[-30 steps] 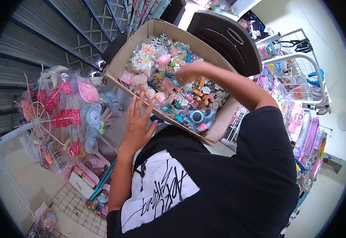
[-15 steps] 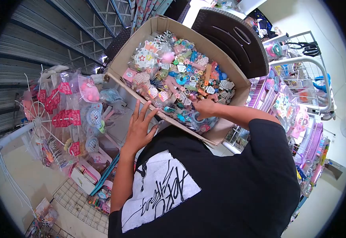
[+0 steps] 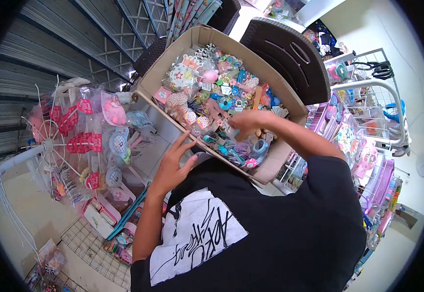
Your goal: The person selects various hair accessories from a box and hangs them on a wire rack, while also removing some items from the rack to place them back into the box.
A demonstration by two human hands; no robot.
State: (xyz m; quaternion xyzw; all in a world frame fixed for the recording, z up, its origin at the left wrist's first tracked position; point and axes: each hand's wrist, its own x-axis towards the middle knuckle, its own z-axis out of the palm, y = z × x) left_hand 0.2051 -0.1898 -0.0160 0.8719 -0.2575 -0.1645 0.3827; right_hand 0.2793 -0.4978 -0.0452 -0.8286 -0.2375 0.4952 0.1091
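The right hand curls knuckles-up into the trinkets filling the cardboard box, its fingertips buried, so whether it grips anything cannot be told. Most trinkets are too small to identify. The right forearm hides part of the box's right wall. The left hand shows only its back, and its palm is hidden. The box covers the dark chair's seat.

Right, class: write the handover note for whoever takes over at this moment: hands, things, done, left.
Left hand: open, fingers spread against the near rim of the box.
Right hand: inside the box, fingers curled among the trinkets; a grip on one cannot be told.
Done: nothing seen lifted out.
Left: the box is full of trinkets.
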